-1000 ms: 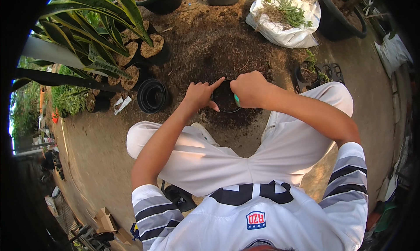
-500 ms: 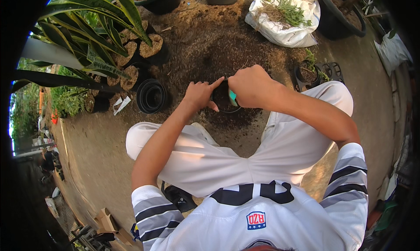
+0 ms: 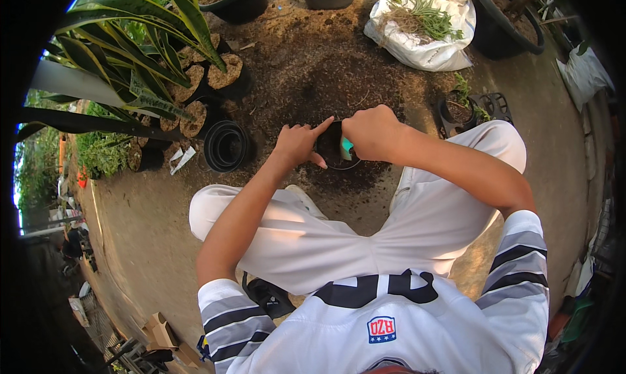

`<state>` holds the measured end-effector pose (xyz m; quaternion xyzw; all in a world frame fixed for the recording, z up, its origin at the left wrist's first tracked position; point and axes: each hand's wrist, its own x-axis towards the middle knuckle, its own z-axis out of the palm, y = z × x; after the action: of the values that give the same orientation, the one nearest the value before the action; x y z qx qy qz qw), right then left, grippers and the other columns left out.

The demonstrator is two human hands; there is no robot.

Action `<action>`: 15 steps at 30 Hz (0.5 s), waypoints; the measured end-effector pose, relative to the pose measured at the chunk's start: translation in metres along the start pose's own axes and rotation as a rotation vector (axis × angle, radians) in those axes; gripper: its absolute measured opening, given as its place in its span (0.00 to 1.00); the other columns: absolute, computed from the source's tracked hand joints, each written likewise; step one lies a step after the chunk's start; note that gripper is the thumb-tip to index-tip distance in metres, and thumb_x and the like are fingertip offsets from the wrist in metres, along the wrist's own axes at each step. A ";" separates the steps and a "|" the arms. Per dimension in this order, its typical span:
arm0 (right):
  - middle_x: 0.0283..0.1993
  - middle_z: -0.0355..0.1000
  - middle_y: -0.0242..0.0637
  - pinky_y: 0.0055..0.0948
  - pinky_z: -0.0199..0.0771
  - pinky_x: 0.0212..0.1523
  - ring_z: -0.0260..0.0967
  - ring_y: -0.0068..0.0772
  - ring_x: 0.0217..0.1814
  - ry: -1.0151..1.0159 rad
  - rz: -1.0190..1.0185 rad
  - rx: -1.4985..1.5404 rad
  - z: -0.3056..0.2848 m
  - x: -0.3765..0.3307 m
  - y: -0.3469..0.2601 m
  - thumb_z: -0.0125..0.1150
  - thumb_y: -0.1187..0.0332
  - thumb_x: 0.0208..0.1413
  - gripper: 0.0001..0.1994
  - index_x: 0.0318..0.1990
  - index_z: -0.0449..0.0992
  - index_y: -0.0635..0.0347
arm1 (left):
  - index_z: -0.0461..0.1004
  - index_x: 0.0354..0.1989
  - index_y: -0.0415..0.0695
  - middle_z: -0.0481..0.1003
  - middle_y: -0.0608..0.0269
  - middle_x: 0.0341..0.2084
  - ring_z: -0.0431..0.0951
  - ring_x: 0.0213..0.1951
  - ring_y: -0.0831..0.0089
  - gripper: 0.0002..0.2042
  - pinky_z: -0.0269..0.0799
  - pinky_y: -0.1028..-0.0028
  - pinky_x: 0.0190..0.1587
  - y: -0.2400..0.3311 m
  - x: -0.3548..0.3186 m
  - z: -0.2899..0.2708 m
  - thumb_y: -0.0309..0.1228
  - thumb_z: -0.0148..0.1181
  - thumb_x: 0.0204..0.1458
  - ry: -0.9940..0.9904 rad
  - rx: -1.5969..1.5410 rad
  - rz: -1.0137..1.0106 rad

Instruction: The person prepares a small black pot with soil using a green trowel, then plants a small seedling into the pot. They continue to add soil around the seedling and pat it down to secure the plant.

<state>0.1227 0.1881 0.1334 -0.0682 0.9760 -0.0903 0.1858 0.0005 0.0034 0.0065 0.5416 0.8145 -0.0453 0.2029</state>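
While you face the work with knees apart, your two hands stand apart on opposite sides of a small black pot (image 3: 339, 167), which sits on the soil-strewn ground (image 3: 357, 208) just ahead of your feet; your left hand (image 3: 298, 144) is spread, index finger and thumb reaching to the pot's left side, though how firmly they bear on it cannot be told; your right hand (image 3: 373, 134) is closed in a fist at the pot's right side, clamped on a green object (image 3: 346, 146); only a short piece of that object shows, the remainder being covered by your fist or lost in shadow; the pot's right rim is likewise covered, and its contents are too dark to make out.

To your left stand nested black pots (image 3: 212, 146), their number hard to count; beyond them, snake plants (image 3: 199, 30) partly obscure their own containers; ahead, two dark tubs (image 3: 238, 6) are cut off by the upper edge; right of these rests a white sack (image 3: 437, 58) bearing loose greenery (image 3: 427, 21); a black tray (image 3: 497, 105) is partly hidden behind your right knee (image 3: 499, 139).
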 end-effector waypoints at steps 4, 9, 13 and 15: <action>0.28 0.81 0.45 0.41 0.79 0.31 0.83 0.46 0.33 0.030 -0.024 -0.059 -0.013 -0.009 -0.005 0.67 0.70 0.42 0.06 0.29 0.84 0.58 | 0.45 0.79 0.70 0.81 0.56 0.41 0.82 0.48 0.55 0.64 0.72 0.52 0.48 0.000 0.001 0.000 0.63 0.76 0.28 0.002 0.007 -0.002; 0.27 0.80 0.47 0.42 0.79 0.30 0.82 0.47 0.32 -0.021 -0.018 -0.059 0.015 0.004 -0.007 0.67 0.70 0.42 0.05 0.27 0.83 0.59 | 0.45 0.79 0.70 0.82 0.56 0.41 0.82 0.48 0.54 0.64 0.72 0.51 0.50 0.002 0.003 -0.002 0.63 0.75 0.29 -0.030 -0.022 -0.010; 0.27 0.80 0.46 0.41 0.79 0.30 0.82 0.47 0.31 0.034 -0.051 -0.060 0.006 0.000 -0.008 0.67 0.69 0.41 0.05 0.27 0.83 0.59 | 0.45 0.79 0.71 0.82 0.56 0.42 0.82 0.49 0.55 0.63 0.72 0.50 0.52 0.003 0.001 -0.003 0.63 0.75 0.29 -0.064 0.008 -0.033; 0.27 0.80 0.45 0.42 0.79 0.30 0.82 0.47 0.31 0.094 -0.059 -0.002 -0.002 -0.006 -0.010 0.67 0.69 0.42 0.05 0.27 0.83 0.60 | 0.44 0.79 0.71 0.82 0.56 0.42 0.82 0.49 0.54 0.63 0.72 0.50 0.52 0.001 0.000 0.000 0.63 0.75 0.30 -0.042 0.010 -0.020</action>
<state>0.1283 0.1795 0.1394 -0.0925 0.9814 -0.0980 0.1368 0.0010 0.0042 0.0066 0.5331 0.8153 -0.0628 0.2169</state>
